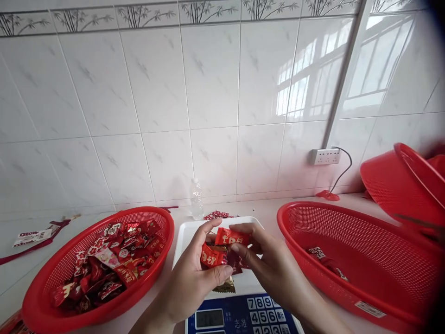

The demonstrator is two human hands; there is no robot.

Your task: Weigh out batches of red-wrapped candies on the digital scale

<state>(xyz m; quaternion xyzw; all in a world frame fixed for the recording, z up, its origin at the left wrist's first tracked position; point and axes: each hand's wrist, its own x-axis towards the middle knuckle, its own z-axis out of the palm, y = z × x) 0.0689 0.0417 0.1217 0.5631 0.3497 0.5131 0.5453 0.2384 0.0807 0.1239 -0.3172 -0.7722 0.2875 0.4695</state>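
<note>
Both hands are cupped together above the white pan of a digital scale. My left hand is closed around several wrapped candies, with a red packet under its thumb. Fingers and thumb of my right hand pinch another red candy packet at the top of the bunch. A gold wrapper pokes out below. Whether any candies lie on the pan beneath is hidden by the hands. The blue keypad panel of the scale faces me, and its display is unreadable.
On the left a red basket holds many wrapped candies. To the right stands another red basket with a few packets. Behind the scale are a clear bottle and red wrappers. More red baskets sit far right, near a wall socket.
</note>
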